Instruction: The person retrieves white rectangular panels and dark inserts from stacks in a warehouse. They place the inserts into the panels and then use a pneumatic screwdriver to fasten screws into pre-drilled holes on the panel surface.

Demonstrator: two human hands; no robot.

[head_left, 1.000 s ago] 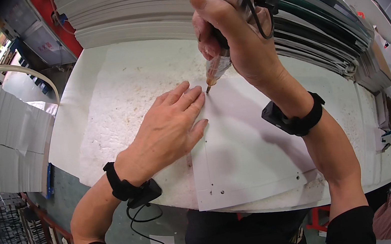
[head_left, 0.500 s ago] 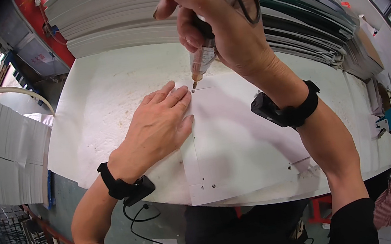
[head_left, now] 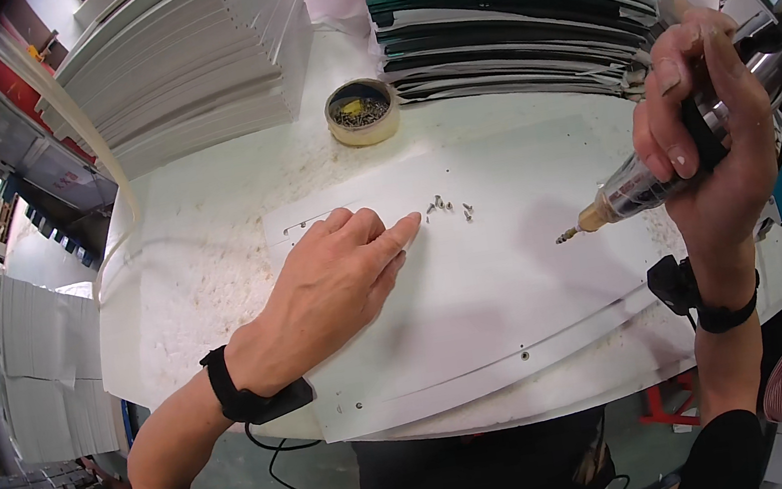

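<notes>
Reaching flat and open, your left hand (head_left: 335, 278) has fingertips just short of the loose screws (head_left: 446, 206) on the white panel (head_left: 482, 312), while your right hand (head_left: 703, 132) grips the electric screwdriver (head_left: 640, 187) off to the side; a careless sweep could scatter them across the bench (head_left: 202, 263).

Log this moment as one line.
left hand: flat on white panel, by screws | right hand: holds electric screwdriver, lifted

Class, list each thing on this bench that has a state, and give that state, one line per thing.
Left hand: flat on the panel, fingertips reaching toward the screws.
Right hand: closed around the screwdriver.
Screwdriver: raised, tip off the panel.
Panel: lying flat.
Screws: loose on the panel.
Tape roll: flat, screws inside.
</notes>
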